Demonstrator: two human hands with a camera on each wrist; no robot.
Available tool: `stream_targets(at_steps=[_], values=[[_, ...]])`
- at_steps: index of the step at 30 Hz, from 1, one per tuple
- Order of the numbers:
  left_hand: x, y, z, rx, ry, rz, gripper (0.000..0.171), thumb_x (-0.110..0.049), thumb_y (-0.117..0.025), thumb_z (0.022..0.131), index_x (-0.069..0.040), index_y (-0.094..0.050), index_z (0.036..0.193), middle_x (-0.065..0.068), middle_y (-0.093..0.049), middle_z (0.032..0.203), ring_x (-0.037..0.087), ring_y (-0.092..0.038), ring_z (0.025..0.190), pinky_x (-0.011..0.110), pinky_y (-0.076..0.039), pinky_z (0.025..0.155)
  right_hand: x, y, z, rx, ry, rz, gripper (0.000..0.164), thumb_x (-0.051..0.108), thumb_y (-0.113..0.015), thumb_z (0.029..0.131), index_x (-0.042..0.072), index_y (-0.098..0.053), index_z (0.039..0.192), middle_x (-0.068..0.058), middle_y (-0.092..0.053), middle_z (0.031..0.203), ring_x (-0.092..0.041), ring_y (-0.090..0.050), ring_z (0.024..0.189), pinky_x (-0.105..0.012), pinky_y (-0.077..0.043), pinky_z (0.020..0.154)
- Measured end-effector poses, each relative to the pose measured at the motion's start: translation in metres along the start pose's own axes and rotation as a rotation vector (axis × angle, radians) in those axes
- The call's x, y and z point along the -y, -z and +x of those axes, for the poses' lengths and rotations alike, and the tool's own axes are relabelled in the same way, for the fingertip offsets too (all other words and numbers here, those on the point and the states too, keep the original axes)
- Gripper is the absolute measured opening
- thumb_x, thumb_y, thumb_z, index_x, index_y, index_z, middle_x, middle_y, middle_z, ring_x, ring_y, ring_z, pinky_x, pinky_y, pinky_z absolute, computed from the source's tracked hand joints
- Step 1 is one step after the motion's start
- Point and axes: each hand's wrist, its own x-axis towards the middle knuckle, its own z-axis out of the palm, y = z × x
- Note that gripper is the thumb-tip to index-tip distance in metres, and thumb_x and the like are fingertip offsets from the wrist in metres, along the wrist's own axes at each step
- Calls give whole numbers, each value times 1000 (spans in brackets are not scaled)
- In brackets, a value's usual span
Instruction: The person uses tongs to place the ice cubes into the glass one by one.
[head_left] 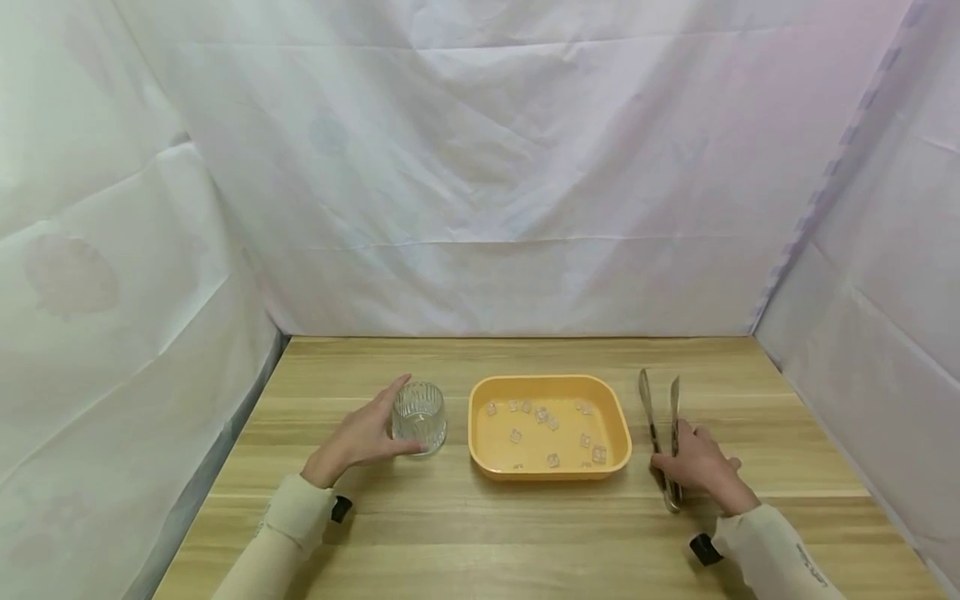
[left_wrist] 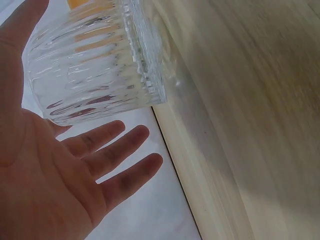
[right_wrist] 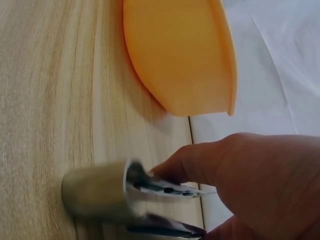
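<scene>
A ribbed clear glass tumbler [head_left: 420,418] stands on the table, left of the yellow tray. My left hand [head_left: 367,433] holds it from the left side, thumb at the near side and index finger by the far rim. In the left wrist view, the other fingers [left_wrist: 125,177] spread out beside the glass. Metal tongs [head_left: 672,492] lie right of the tray, arms apart and tips pointing away from me. My right hand [head_left: 701,458] grips them, the thumb on the left arm and fingers at the right arm. Their bent end [right_wrist: 95,192] looks blurred in the right wrist view.
Between my hands sits the yellow tray [head_left: 550,475], with several small clear cubes [head_left: 542,414] scattered on its bottom. The wooden table [head_left: 480,550] is bordered by white cloth [head_left: 480,192] at the back and both sides.
</scene>
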Motion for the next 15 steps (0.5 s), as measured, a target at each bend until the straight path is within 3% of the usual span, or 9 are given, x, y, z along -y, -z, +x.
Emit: stream_targets(at_steps=[9,15], values=[[-2,-7,2,-28,-7,-31,120,-68,-79,68,-17,-20,158,16,-36,156,39,-44,136,60,-41,104,-2,1,-3,9,39,-13,88,34,-62,91,-12,-16,150,-47,-28,138,-62,-37,123,-87,-17,86],[-1,-14,5,-71,-23,-62,116,-66,-82,66,-14,-27,154,18,-46,149,38,-51,130,59,-44,101,-2,2,-4,-3,54,-24,85,30,-62,90,-11,-17,150,-46,-34,132,-59,-45,116,-85,-23,84]])
